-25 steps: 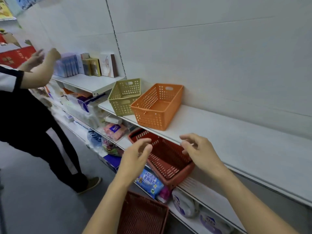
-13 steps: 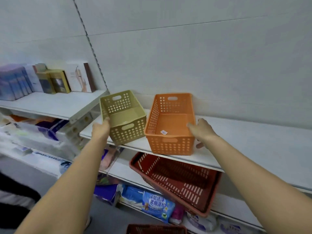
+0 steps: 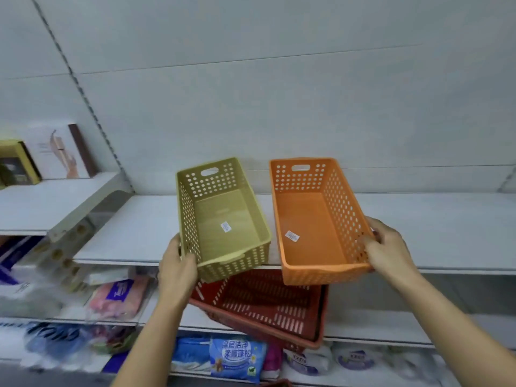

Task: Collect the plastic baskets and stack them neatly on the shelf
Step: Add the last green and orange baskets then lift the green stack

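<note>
Two perforated plastic baskets sit at the front of the white upper shelf (image 3: 134,233), their near ends overhanging its edge. My left hand (image 3: 177,268) grips the near left corner of the olive-yellow basket (image 3: 223,219). The near right corner of the orange basket (image 3: 315,219) is held by my right hand (image 3: 391,247). Both baskets are empty apart from a small label inside each. A larger dark red basket (image 3: 268,305) lies on the shelf below, sticking out past the edge, partly hidden by the two baskets above.
Boxed goods (image 3: 55,155) stand on a higher shelf at the left. Packaged products fill the lower shelves, among them a pink pack (image 3: 120,297) and a blue pack (image 3: 237,357). The upper shelf runs on to the right of the orange basket, with a white wall behind.
My hands left the red basket and rose to the upper shelf. They closed on the yellow and orange baskets, which have turned and come forward over the shelf edge. The view swung right.
</note>
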`<move>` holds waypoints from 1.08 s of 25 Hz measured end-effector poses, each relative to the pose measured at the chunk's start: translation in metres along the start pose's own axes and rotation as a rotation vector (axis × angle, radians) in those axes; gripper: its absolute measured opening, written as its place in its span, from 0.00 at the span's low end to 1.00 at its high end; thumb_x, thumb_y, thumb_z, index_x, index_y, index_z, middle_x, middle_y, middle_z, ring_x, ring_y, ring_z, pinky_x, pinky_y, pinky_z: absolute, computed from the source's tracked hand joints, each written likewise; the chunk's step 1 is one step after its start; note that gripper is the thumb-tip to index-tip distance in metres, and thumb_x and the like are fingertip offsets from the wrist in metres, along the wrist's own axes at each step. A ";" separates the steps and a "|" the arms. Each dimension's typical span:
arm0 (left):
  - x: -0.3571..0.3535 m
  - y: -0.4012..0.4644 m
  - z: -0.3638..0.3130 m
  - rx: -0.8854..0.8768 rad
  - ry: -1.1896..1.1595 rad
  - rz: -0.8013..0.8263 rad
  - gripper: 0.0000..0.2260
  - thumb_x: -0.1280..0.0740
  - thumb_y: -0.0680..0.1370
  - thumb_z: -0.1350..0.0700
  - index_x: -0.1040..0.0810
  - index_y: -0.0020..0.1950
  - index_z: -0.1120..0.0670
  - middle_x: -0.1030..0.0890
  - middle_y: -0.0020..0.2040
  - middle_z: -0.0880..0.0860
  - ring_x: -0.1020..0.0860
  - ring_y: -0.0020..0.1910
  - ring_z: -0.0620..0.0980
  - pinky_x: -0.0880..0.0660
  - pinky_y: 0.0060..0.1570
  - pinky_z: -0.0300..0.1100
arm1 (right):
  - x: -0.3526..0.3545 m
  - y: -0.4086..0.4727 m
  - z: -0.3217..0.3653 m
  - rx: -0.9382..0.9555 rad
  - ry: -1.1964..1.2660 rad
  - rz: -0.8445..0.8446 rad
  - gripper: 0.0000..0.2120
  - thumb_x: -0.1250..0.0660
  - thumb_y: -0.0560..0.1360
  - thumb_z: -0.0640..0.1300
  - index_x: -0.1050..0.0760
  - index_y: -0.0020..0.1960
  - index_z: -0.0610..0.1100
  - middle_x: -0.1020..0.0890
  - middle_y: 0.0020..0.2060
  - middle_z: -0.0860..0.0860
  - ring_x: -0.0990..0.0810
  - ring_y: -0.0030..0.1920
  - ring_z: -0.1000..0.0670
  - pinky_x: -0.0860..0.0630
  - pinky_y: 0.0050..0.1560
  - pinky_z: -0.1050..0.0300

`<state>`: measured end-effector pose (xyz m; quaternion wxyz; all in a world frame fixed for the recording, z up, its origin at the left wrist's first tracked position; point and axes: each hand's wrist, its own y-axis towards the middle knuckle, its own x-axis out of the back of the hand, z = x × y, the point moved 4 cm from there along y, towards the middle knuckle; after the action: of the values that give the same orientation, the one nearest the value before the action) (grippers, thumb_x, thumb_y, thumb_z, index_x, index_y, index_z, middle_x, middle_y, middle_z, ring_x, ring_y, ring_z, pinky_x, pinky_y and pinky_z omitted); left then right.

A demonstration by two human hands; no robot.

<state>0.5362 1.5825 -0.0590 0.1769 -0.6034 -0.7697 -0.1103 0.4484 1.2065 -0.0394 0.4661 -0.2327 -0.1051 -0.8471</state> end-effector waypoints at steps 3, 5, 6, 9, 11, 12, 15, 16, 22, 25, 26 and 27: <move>-0.052 -0.065 -0.016 -0.105 -0.008 0.054 0.21 0.38 0.74 0.64 0.24 0.64 0.46 0.17 0.50 0.47 0.21 0.52 0.56 0.25 0.54 0.53 | 0.065 -0.036 -0.039 0.022 0.077 -0.091 0.19 0.40 0.75 0.38 0.24 0.59 0.59 0.17 0.48 0.57 0.18 0.50 0.50 0.22 0.54 0.44; -0.088 -0.111 -0.026 -0.157 -0.014 0.114 0.23 0.38 0.75 0.66 0.24 0.66 0.46 0.19 0.47 0.43 0.22 0.51 0.53 0.28 0.52 0.49 | 0.117 -0.058 -0.069 0.034 0.122 -0.170 0.20 0.40 0.75 0.34 0.23 0.58 0.55 0.17 0.48 0.57 0.18 0.50 0.51 0.22 0.55 0.46; -0.106 -0.132 -0.030 -0.180 -0.026 0.135 0.23 0.38 0.75 0.66 0.24 0.66 0.47 0.19 0.48 0.44 0.22 0.51 0.53 0.28 0.52 0.49 | 0.143 -0.068 -0.086 0.036 0.133 -0.203 0.22 0.39 0.74 0.32 0.22 0.56 0.55 0.17 0.47 0.58 0.18 0.50 0.52 0.22 0.54 0.47; -0.161 -0.201 -0.045 -0.219 -0.057 0.192 0.22 0.38 0.73 0.62 0.23 0.64 0.46 0.16 0.48 0.48 0.20 0.50 0.56 0.25 0.55 0.54 | 0.229 -0.097 -0.136 0.028 0.092 -0.293 0.24 0.37 0.72 0.33 0.22 0.50 0.63 0.16 0.47 0.59 0.18 0.50 0.52 0.24 0.55 0.48; -0.201 -0.258 -0.060 -0.231 -0.079 0.242 0.21 0.38 0.72 0.61 0.23 0.62 0.45 0.16 0.46 0.47 0.19 0.49 0.56 0.24 0.54 0.55 | 0.292 -0.119 -0.173 0.013 0.095 -0.332 0.24 0.37 0.72 0.33 0.23 0.47 0.65 0.16 0.48 0.56 0.18 0.52 0.50 0.24 0.56 0.48; -0.218 -0.283 -0.068 -0.247 -0.090 0.269 0.21 0.38 0.73 0.62 0.22 0.62 0.45 0.16 0.46 0.45 0.19 0.49 0.55 0.24 0.54 0.55 | 0.319 -0.128 -0.190 0.004 0.102 -0.350 0.24 0.37 0.73 0.33 0.23 0.47 0.64 0.16 0.48 0.54 0.19 0.52 0.48 0.24 0.57 0.47; -0.270 -0.352 -0.091 -0.288 -0.130 0.353 0.24 0.40 0.69 0.59 0.22 0.63 0.43 0.17 0.46 0.40 0.20 0.51 0.52 0.24 0.56 0.54 | 0.396 -0.158 -0.230 -0.016 0.085 -0.410 0.22 0.37 0.73 0.34 0.24 0.49 0.63 0.17 0.47 0.57 0.19 0.51 0.49 0.24 0.57 0.47; -0.286 -0.370 -0.097 -0.296 -0.131 0.378 0.25 0.41 0.68 0.59 0.22 0.63 0.42 0.16 0.45 0.40 0.19 0.52 0.52 0.24 0.57 0.55 | 0.419 -0.167 -0.240 -0.009 0.093 -0.420 0.22 0.37 0.74 0.34 0.23 0.50 0.62 0.17 0.47 0.58 0.19 0.51 0.50 0.24 0.57 0.47; -0.365 -0.453 -0.143 -0.356 -0.146 0.506 0.22 0.41 0.69 0.58 0.23 0.58 0.40 0.17 0.45 0.36 0.19 0.49 0.54 0.23 0.55 0.61 | 0.529 -0.200 -0.293 -0.068 0.131 -0.524 0.22 0.38 0.75 0.34 0.22 0.58 0.59 0.17 0.45 0.61 0.19 0.46 0.54 0.23 0.53 0.48; -0.406 -0.473 -0.166 -0.358 -0.182 0.573 0.21 0.41 0.70 0.57 0.23 0.58 0.38 0.16 0.45 0.40 0.18 0.49 0.56 0.21 0.52 0.63 | 0.570 -0.196 -0.311 -0.083 0.181 -0.579 0.23 0.38 0.76 0.33 0.22 0.48 0.64 0.16 0.38 0.63 0.18 0.42 0.55 0.22 0.47 0.52; -0.419 -0.478 -0.175 -0.363 -0.199 0.588 0.20 0.41 0.70 0.57 0.23 0.58 0.39 0.15 0.45 0.42 0.17 0.49 0.56 0.21 0.52 0.64 | 0.583 -0.192 -0.315 -0.078 0.197 -0.597 0.23 0.39 0.76 0.33 0.21 0.51 0.62 0.16 0.38 0.62 0.18 0.40 0.58 0.23 0.44 0.54; -0.433 -0.481 -0.184 -0.373 -0.217 0.598 0.20 0.41 0.70 0.57 0.22 0.57 0.40 0.15 0.46 0.43 0.17 0.49 0.57 0.21 0.51 0.64 | 0.596 -0.185 -0.318 -0.068 0.200 -0.607 0.22 0.39 0.76 0.32 0.21 0.56 0.58 0.16 0.39 0.61 0.18 0.40 0.59 0.24 0.41 0.58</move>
<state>0.1865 1.0078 -0.0458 0.0056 -0.8318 -0.5401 -0.1278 -0.0733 0.7405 -0.0153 0.1919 -0.1215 -0.0951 -0.9692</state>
